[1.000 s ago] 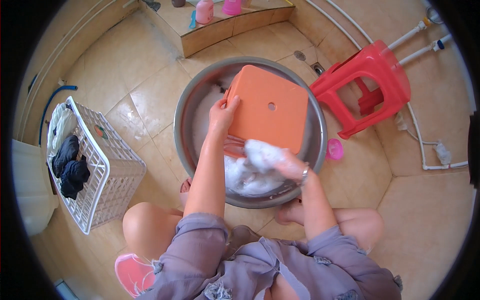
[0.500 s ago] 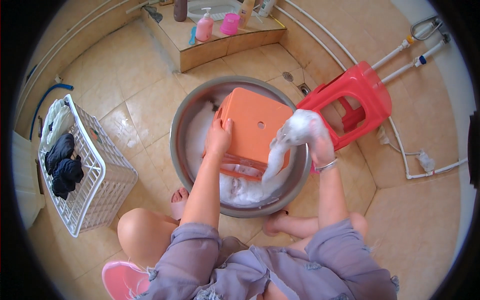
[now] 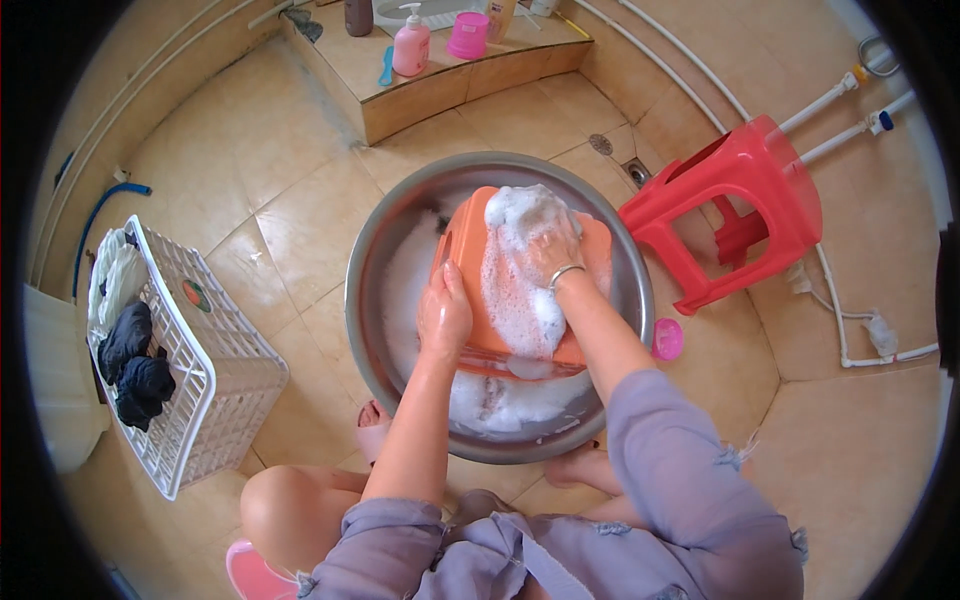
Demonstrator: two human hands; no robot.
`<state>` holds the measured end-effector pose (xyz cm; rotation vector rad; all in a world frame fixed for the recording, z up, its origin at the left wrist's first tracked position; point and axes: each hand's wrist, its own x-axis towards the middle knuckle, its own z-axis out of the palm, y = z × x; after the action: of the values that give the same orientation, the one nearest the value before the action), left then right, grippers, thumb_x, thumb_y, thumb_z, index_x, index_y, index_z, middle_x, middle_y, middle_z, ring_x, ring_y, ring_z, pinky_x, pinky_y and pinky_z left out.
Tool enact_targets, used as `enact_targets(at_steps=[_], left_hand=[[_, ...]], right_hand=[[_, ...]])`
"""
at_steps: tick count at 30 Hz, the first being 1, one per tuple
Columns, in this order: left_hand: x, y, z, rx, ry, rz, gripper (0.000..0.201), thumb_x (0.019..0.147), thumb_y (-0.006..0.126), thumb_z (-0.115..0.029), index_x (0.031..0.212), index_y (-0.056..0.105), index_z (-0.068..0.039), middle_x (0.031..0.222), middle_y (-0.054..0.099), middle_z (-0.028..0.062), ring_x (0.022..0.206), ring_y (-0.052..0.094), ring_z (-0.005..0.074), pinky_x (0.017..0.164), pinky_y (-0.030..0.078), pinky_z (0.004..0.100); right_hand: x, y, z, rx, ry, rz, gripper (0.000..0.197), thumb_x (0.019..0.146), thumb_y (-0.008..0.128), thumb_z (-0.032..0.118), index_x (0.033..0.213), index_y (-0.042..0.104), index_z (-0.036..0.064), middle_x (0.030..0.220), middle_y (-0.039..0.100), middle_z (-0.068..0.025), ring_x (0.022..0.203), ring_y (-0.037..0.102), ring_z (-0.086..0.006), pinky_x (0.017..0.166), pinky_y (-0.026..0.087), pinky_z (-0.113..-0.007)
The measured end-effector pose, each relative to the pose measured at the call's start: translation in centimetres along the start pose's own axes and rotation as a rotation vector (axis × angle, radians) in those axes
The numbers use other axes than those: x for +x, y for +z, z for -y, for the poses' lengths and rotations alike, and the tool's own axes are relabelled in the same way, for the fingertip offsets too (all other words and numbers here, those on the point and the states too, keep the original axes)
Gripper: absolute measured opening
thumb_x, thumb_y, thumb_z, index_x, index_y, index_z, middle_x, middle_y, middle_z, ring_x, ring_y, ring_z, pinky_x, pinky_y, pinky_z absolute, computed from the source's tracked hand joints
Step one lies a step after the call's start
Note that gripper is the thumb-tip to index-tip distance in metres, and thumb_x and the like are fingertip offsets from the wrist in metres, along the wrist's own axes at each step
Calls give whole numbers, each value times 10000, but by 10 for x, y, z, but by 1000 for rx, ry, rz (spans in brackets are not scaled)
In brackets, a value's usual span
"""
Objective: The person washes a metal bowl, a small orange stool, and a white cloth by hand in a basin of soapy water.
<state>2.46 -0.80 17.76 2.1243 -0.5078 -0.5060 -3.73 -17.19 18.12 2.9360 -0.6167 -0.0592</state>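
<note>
An orange plastic stool (image 3: pixel 597 255) rests tilted in a wide grey metal basin (image 3: pixel 480 168), with white suds (image 3: pixel 500 405) around it. My left hand (image 3: pixel 445 308) grips the stool's left edge, fingers bent over its side. On the stool's top, my right hand (image 3: pixel 553 248), a silver bangle at the wrist, presses a foam-covered cloth (image 3: pixel 522 212). Lather hides most of that cloth and part of my right fingers. A streak of foam runs down the stool's top toward me.
A white plastic laundry basket (image 3: pixel 235 375) with dark clothes (image 3: pixel 130 350) stands at left. A red stool (image 3: pixel 795 190) lies on its side right of the basin, near a pink round item (image 3: pixel 667 340). Beyond, a tiled step (image 3: pixel 470 88) bears a pink pump bottle (image 3: pixel 411 48) and pink cup (image 3: pixel 468 36).
My right hand has swung left with the cloth, from the air at the stool's right edge onto its top, where foam now spreads. My left hand still holds the stool's left side.
</note>
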Motion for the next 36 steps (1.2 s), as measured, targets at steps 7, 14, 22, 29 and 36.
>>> enact_targets(at_steps=[7,14,22,29,36], left_hand=[[5,8,14,-352,-70,-80,396,887,306,-297,1043,540,-18,934,577,209,903,538,338,785,401,355],[6,16,22,-360,-42,-79,403,885,292,-295,1047,540,-20,939,578,208,922,533,338,795,396,357],[4,4,12,-270,-28,-62,418,884,286,-335,1093,512,-51,947,572,208,913,521,366,782,396,388],[4,-3,16,13,15,-44,334,866,345,-271,1083,509,-76,959,559,204,874,517,388,782,397,412],[-9,4,-23,558,610,-9,442,804,426,-194,1190,391,19,1299,318,174,1227,261,307,985,218,438]], right_hand=[[-57,-8,55,76,-167,52,440,796,390,318,1156,472,78,1196,463,-102,1124,402,-260,1002,192,-384],[-84,-2,24,520,-174,-215,363,765,464,254,1076,517,73,1116,500,-106,1076,428,-278,953,286,-391],[3,-17,64,234,-145,-72,322,770,436,280,1030,536,118,1098,512,-102,1049,436,-249,922,270,-407],[-82,-14,64,459,-207,-256,361,750,442,231,1076,521,97,1120,509,-90,1061,441,-261,936,283,-400],[-32,-16,16,239,10,-282,413,781,416,260,1155,472,94,1251,399,-101,1166,341,-286,979,221,-426]])
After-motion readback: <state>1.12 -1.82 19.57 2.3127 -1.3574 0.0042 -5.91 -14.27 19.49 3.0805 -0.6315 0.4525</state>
